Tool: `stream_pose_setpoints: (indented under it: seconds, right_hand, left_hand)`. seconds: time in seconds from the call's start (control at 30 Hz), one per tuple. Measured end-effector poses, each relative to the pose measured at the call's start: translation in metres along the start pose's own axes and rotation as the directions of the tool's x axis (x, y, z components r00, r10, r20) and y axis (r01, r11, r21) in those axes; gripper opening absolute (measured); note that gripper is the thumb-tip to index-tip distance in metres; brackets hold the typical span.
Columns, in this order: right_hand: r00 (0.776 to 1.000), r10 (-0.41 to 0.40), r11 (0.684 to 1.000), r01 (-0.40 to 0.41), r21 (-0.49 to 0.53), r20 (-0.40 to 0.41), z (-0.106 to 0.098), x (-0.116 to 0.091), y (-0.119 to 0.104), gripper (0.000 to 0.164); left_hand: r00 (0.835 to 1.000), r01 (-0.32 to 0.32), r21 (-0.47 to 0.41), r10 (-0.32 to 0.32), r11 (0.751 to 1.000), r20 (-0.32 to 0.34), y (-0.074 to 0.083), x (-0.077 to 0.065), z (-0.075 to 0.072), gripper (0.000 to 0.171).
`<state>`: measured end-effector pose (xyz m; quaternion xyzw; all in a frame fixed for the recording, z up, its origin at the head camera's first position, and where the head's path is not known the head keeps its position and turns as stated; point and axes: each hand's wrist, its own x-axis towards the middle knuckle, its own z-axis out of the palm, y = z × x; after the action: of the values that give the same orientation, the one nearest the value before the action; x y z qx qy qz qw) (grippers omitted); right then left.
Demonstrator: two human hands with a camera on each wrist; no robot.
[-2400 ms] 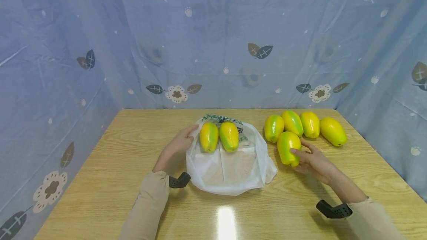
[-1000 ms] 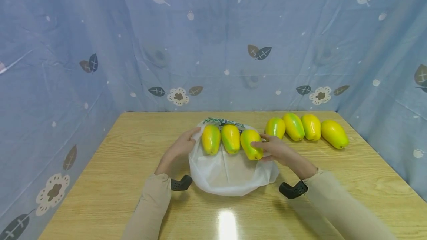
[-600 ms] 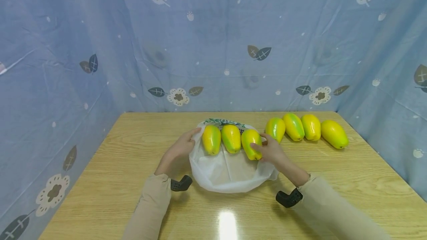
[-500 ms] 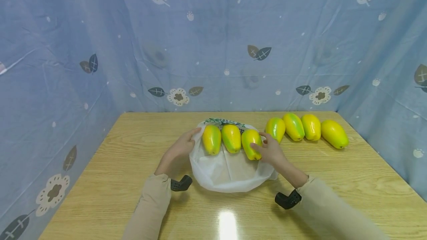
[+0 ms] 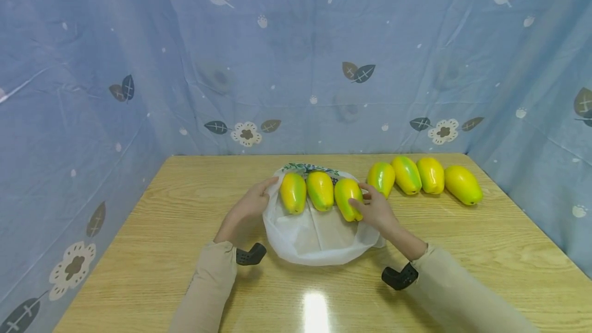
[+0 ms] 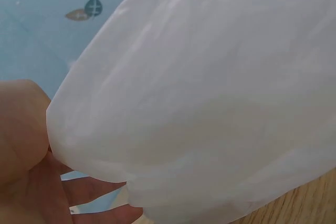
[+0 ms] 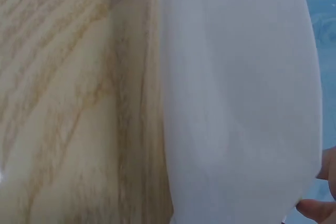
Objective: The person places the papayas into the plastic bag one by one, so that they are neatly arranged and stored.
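Note:
In the head view a white plastic bag lies spread open, its mouth facing up. My left hand pinches the bag's left rim. Two yellow-green papayas lie inside, a left one and a middle one. My right hand grips a third papaya at the right side of the bag, thumb in front. The left wrist view shows the bag's side between thumb and fingers. In the right wrist view the bag hides most of the right hand.
Several more papayas stand in a row at the back right: one close behind the right hand, others farther along, the last near the table's right edge. Wooden tabletop; blue patterned curtain behind and at both sides.
The right hand has carried a papaya from beside the row leftward into the bag's right side. Over the last half second both hands have hardly moved. The left hand keeps its hold.

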<state>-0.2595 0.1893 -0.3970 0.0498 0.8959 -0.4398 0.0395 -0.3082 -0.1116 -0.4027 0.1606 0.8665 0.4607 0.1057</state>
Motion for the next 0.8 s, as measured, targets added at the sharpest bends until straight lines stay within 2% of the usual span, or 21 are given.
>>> stream_pose_setpoints:
  seconds: [0.23,0.47,0.8]
  right_hand:
    - [0.998,0.048,0.999,-0.048,0.015,0.031,-0.008,0.001,0.001,0.068]
    - [0.997,0.065,0.983,-0.072,0.172,0.045,-0.023,0.002,0.000,0.062]
    - [0.994,0.105,0.949,-0.096,0.301,-0.015,-0.044,0.002,0.001,0.063]
  left_hand:
    - [1.000,-0.022,0.006,0.022,1.000,0.002,0.001,-0.001,-0.001,0.056]
    - [1.000,0.002,-0.023,-0.002,1.000,-0.004,0.002,-0.001,-0.002,0.055]
    - [1.000,0.009,-0.031,-0.010,0.999,-0.010,-0.004,0.001,-0.004,0.054]
